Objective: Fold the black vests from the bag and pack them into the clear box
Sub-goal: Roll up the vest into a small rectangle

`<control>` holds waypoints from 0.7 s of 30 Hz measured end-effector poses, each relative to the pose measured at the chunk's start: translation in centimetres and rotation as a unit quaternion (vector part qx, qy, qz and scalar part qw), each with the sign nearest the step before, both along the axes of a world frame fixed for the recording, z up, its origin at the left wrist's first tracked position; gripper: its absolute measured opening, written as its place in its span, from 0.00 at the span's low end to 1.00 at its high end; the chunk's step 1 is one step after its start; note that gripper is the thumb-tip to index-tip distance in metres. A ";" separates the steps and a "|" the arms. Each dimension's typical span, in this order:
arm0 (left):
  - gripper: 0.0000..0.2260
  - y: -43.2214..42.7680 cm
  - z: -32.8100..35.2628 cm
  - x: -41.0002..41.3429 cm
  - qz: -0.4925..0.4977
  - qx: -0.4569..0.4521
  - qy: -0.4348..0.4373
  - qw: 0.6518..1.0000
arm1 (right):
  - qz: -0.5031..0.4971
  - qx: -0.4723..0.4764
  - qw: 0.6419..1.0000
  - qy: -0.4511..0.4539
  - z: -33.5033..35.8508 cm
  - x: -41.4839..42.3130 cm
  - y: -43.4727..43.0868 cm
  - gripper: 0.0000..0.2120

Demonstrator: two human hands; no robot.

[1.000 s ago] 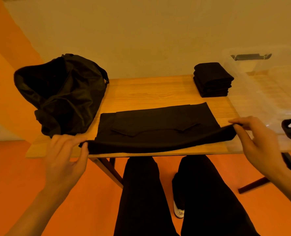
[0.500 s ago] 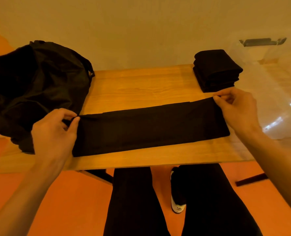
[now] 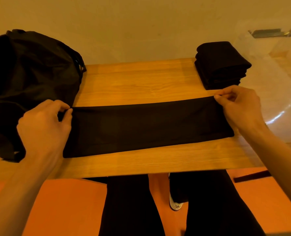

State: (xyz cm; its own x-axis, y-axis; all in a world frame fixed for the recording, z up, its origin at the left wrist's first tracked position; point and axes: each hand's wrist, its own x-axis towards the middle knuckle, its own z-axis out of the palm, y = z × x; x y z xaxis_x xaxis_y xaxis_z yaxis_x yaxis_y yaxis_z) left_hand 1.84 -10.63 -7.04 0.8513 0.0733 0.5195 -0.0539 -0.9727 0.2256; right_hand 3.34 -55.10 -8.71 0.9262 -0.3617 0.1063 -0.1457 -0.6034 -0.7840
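Note:
A black vest (image 3: 146, 126) lies folded into a long flat strip across the wooden table (image 3: 141, 79). My left hand (image 3: 44, 126) pinches its far left corner between thumb and fingers. My right hand (image 3: 238, 106) pinches its far right corner the same way. A stack of folded black vests (image 3: 221, 65) sits at the back right of the table. The black bag (image 3: 28, 82) slumps at the left end. The clear box (image 3: 281, 79) stands at the right, partly out of view.
A pale wall runs directly behind the table. My legs in black trousers (image 3: 132, 206) and a white shoe (image 3: 175, 204) show below the table's front edge, over an orange floor. A dark table leg (image 3: 250, 176) sticks out at lower right.
Both hands carried the vest's near edge up and away from me, folding it over into a narrower strip. They now hold the far corners down on the table.

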 end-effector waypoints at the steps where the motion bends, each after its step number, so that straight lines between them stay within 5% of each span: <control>1: 0.07 0.2 -0.3 0.2 -0.001 0.016 0.005 1.000 | 0.002 0.003 1.000 0.002 0.0 0.1 0.1 0.04; 17: 0.05 -0.1 -1.3 1.0 0.026 0.128 0.067 0.989 | 0.013 0.008 1.000 0.000 -0.6 0.7 0.2 0.05; 21: 0.08 -2.1 0.1 -0.3 0.045 0.099 0.043 0.993 | 0.020 -0.161 0.986 -0.050 0.1 -0.2 1.1 0.10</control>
State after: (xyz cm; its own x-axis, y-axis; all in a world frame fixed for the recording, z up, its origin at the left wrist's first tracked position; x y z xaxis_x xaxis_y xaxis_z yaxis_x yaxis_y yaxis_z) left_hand 1.59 -12.72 -6.92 0.8879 0.0543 0.4568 0.0457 -0.9985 0.0299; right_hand 3.12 -53.97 -8.57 0.9184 -0.2573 0.3005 -0.0482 -0.8267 -0.5606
